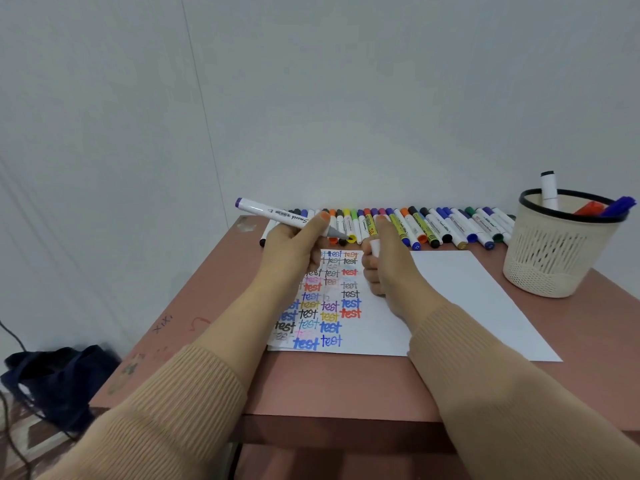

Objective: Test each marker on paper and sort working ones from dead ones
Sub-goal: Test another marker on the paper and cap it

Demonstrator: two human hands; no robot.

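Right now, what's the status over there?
Left hand grips uncapped marker. Right hand holds white cap. Paper below, nothing blocking.

"test", many times, on the paper

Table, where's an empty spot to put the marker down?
Bare table lies between the paper and the near edge, and left of the paper. The paper's right half is blank too. Crowded: the marker row along the back and the basket at right.
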